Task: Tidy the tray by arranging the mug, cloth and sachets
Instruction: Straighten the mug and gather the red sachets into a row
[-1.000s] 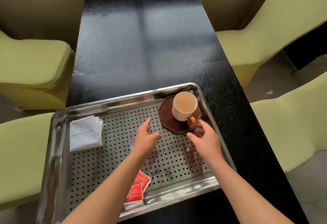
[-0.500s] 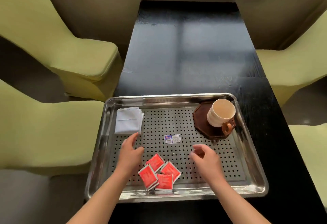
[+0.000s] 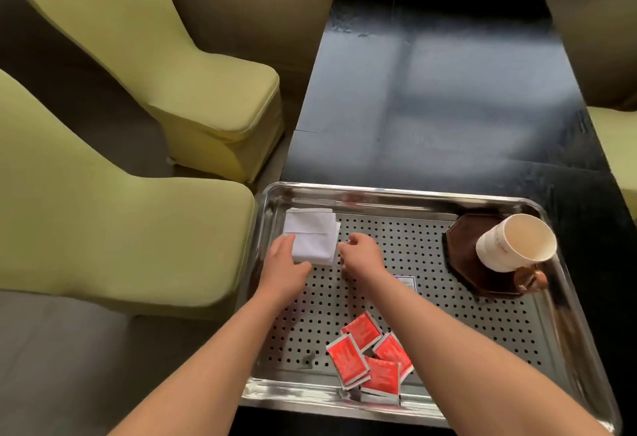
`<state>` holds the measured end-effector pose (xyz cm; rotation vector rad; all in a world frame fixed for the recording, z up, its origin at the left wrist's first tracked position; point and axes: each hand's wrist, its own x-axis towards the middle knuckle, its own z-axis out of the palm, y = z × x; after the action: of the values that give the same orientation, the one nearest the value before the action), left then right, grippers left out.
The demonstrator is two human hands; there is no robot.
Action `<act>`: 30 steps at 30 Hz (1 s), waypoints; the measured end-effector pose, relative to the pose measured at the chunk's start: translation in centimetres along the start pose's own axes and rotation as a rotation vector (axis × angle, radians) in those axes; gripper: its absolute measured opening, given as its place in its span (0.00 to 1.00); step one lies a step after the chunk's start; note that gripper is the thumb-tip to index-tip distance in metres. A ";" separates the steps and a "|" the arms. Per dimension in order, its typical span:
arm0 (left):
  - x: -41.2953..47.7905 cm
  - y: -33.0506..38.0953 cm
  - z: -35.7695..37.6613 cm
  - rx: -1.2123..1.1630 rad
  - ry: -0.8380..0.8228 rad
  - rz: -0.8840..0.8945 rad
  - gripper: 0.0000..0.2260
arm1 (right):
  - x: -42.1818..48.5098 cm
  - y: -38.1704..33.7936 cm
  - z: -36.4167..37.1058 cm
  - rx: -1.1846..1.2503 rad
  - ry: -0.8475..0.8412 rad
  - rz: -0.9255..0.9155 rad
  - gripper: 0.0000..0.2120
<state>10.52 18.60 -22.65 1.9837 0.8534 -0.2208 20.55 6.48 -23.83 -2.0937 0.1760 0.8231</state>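
A perforated steel tray [image 3: 396, 194] lies on the black table. A folded white cloth [image 3: 312, 235] sits in its far left corner. My left hand [image 3: 284, 263] rests against the cloth's near left edge, fingers touching it. My right hand [image 3: 362, 253] is at the cloth's right edge, fingers curled beside it. A cream mug [image 3: 513, 246] with a brown handle stands on a dark octagonal coaster [image 3: 465, 256] at the far right. Several red sachets [image 3: 368, 356] lie clustered near the tray's front rim, partly under my right forearm.
A small white-and-blue label [image 3: 406, 280] lies mid-tray beside my right forearm. The black table [image 3: 448, 91] stretches away beyond the tray. Yellow-green chairs [image 3: 120, 229] stand close on the left, and another chair edge shows at the right.
Both hands moved from the tray's middle, near the sachets, up and left to the white cloth. The view shifted right, so the tray sits further right in frame.
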 end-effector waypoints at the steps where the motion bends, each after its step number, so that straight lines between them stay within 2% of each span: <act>1: 0.6 0.0 0.2 0.039 -0.024 0.013 0.31 | 0.5 -0.2 0.3 0.021 0.010 0.007 0.19; 3: 1.5 -0.1 0.5 0.134 -0.080 0.026 0.31 | 1.1 -0.5 0.7 0.002 0.006 -0.014 0.10; 7: 1.9 -1.0 1.7 0.383 -0.141 0.072 0.31 | 1.6 -1.0 1.9 -0.229 0.009 -0.176 0.08; 11: 1.7 -1.6 2.5 0.412 -0.098 0.093 0.27 | 2.5 -0.7 2.5 -0.454 0.032 -0.302 0.11; 13: 2.1 -1.3 2.3 0.405 -0.005 0.123 0.21 | 2.9 -0.5 2.4 -0.404 0.066 -0.328 0.12; 15: 2.9 -1.1 2.0 0.422 0.070 0.182 0.21 | 3.0 -0.4 2.2 -0.335 0.123 -0.346 0.11; 18: 4.6 -1.1 2.1 0.481 0.058 0.283 0.26 | 3.4 -0.5 1.9 -0.282 0.174 -0.383 0.08; 22: 6.2 -2.1 3.1 0.625 0.060 0.350 0.22 | 4.9 -1.2 1.9 -0.258 0.193 -0.320 0.08; 24: 6.4 -3.1 3.7 0.696 0.075 0.374 0.23 | 5.6 -1.4 2.0 -0.296 0.196 -0.305 0.07; 26: 6.6 -3.9 4.1 0.730 0.082 0.388 0.27 | 5.7 -1.2 2.1 -0.423 0.219 -0.419 0.08; 28: 6.8 -4.2 4.3 0.733 0.072 0.390 0.31 | 5.4 -0.5 1.9 -0.610 0.230 -0.650 0.17; 30: 6.7 -4.2 4.5 0.719 0.067 0.375 0.29 | 5.2 0.6 1.6 -0.750 0.114 -0.816 0.24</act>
<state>13.56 19.49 -31.21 2.7908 0.4472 -0.2667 23.55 8.16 -28.04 -2.5565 -1.0097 0.2636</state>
